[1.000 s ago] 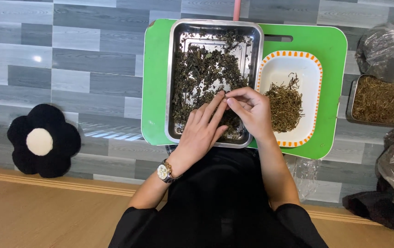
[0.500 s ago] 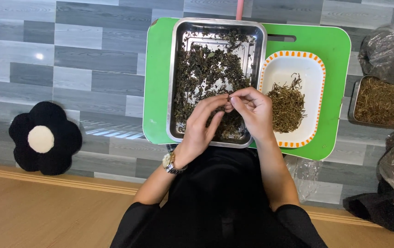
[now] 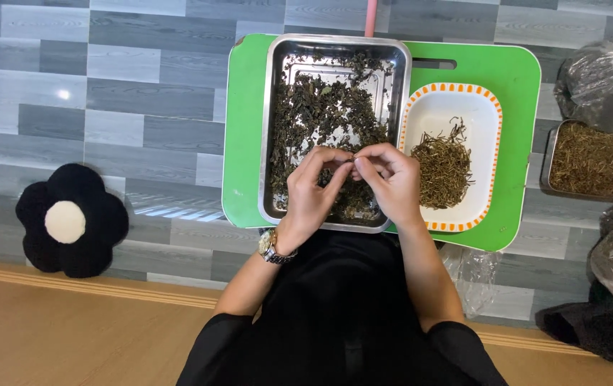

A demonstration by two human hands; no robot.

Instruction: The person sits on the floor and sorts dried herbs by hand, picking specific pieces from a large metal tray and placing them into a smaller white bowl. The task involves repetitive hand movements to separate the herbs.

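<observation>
Black sleeves led up to a left hand (image 3: 314, 187) and right hand (image 3: 386, 180) held together, fingertips pinched on a small stem, too tiny to make out, above the steel tray (image 3: 275, 129) of dark dried leaves (image 3: 324, 114). Just right sat a white dish (image 3: 441, 107) of picked stems (image 3: 444, 164), both on a green board (image 3: 517, 129)

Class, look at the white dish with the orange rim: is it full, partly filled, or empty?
Partly filled. The white dish holds a small heap of thin brown stems in its lower half; its upper half shows bare white.
</observation>
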